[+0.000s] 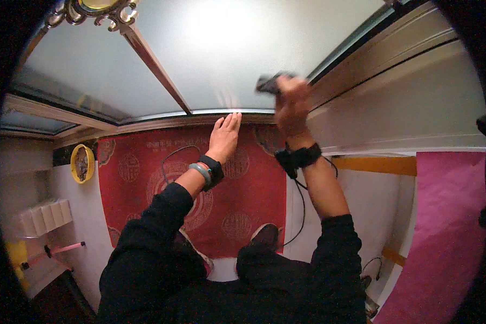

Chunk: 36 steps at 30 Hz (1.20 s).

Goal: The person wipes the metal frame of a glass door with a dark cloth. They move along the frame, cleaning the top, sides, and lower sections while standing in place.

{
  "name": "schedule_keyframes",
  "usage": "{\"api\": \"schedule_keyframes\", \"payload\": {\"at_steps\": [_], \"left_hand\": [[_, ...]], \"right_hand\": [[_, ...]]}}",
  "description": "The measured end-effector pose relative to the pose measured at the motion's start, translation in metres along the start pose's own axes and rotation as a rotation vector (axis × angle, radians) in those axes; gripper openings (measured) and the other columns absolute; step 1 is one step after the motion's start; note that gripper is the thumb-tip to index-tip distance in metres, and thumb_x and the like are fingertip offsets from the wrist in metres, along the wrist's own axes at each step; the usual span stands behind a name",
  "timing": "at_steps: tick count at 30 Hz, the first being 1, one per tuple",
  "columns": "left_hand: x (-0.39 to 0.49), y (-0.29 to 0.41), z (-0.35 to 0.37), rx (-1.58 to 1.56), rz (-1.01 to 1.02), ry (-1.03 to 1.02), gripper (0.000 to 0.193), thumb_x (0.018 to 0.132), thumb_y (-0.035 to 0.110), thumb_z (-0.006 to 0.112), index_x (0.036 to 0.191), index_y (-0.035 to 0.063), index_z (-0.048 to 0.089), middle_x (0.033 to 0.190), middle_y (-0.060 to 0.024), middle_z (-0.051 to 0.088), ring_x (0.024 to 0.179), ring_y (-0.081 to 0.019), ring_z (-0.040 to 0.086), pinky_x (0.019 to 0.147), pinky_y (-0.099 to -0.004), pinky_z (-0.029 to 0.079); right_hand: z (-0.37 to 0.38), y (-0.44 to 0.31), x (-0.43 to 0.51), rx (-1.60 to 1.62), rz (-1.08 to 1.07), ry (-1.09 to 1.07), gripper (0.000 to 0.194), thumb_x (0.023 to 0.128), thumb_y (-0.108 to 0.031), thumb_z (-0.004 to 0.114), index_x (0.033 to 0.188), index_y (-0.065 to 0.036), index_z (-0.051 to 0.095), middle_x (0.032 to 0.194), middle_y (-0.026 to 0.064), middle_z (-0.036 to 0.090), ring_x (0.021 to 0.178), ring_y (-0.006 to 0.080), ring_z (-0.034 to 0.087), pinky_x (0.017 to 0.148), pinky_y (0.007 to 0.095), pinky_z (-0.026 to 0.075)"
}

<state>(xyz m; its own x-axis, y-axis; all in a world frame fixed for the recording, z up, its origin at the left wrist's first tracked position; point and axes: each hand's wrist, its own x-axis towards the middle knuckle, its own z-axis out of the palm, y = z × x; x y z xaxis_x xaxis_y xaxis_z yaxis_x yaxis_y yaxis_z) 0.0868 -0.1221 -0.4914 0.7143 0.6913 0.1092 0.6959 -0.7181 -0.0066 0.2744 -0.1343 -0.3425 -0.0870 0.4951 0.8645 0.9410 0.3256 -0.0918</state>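
Note:
My right hand (293,101), blurred, is closed around a dark cloth (272,83) in front of the frosted glass panel (210,60) of a door, near its lower right corner. The left hand (226,135) rests its fingertips at the door's bottom rail (253,118), palm down and holding nothing. Both wrists bear black straps, and a bracelet circles the left one. Whether the cloth touches the glass is blurred.
A red patterned mat (251,194) lies under my feet, with a cable across it. A yellow basket (90,164) stands at the left, above white wrapped packs (46,216). Pink sheeting (445,227) hangs or lies at the right. An ornate metal handle (95,10) is at top left.

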Motion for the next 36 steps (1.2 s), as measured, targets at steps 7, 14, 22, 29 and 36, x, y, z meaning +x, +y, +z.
{"api": "schedule_keyframes", "payload": {"at_steps": [7, 14, 22, 29, 36], "left_hand": [[-0.001, 0.001, -0.003, -0.005, -0.006, 0.015, 0.068, 0.082, 0.007, 0.05, 0.147, 0.0031, 0.027, 0.144, -0.0089, 0.037, 0.134, -0.0211, 0.035, 0.107, -0.0357, 0.029], [-0.001, 0.0, -0.01, -0.022, 0.012, -0.046, 0.069, 0.081, 0.009, 0.053, 0.145, 0.0011, 0.028, 0.144, -0.0102, 0.037, 0.135, -0.022, 0.034, 0.109, -0.0364, 0.028], [-0.004, 0.001, -0.005, 0.012, -0.002, 0.012, 0.069, 0.082, 0.011, 0.051, 0.146, 0.0021, 0.027, 0.145, -0.009, 0.037, 0.135, -0.0206, 0.034, 0.109, -0.0361, 0.027], [-0.003, -0.001, -0.004, 0.01, 0.008, 0.002, 0.061, 0.089, 0.013, 0.045, 0.147, 0.0028, 0.027, 0.143, -0.0082, 0.038, 0.135, -0.0195, 0.033, 0.11, -0.0364, 0.025], [-0.004, 0.001, -0.004, 0.0, -0.005, 0.042, 0.065, 0.083, 0.013, 0.053, 0.144, 0.0027, 0.032, 0.143, -0.01, 0.038, 0.134, -0.0207, 0.034, 0.109, -0.0363, 0.026]], "right_hand": [[-0.006, -0.004, 0.022, 0.119, 0.051, 0.143, 0.032, 0.08, -0.001, 0.063, 0.112, -0.004, 0.058, 0.092, 0.0129, 0.059, 0.086, 0.0343, 0.056, 0.076, 0.0425, 0.047], [0.032, -0.029, 0.008, 0.029, -0.186, -0.054, 0.024, 0.082, 0.0, 0.059, 0.104, -0.008, 0.059, 0.085, 0.0078, 0.054, 0.078, 0.0249, 0.055, 0.069, 0.0358, 0.048], [0.0, 0.005, 0.007, 0.014, 0.103, 0.091, 0.031, 0.078, 0.003, 0.062, 0.107, -0.008, 0.059, 0.099, 0.0105, 0.06, 0.092, 0.0301, 0.057, 0.08, 0.0402, 0.046], [0.023, -0.038, 0.007, 0.037, -0.139, -0.142, 0.029, 0.08, -0.006, 0.062, 0.109, -0.012, 0.059, 0.094, 0.0065, 0.055, 0.087, 0.0238, 0.055, 0.078, 0.0367, 0.042], [0.036, -0.029, 0.053, 0.287, -0.045, 0.341, 0.036, 0.079, 0.002, 0.062, 0.113, -0.008, 0.059, 0.113, 0.0096, 0.058, 0.103, 0.0289, 0.053, 0.086, 0.0413, 0.042]]}}
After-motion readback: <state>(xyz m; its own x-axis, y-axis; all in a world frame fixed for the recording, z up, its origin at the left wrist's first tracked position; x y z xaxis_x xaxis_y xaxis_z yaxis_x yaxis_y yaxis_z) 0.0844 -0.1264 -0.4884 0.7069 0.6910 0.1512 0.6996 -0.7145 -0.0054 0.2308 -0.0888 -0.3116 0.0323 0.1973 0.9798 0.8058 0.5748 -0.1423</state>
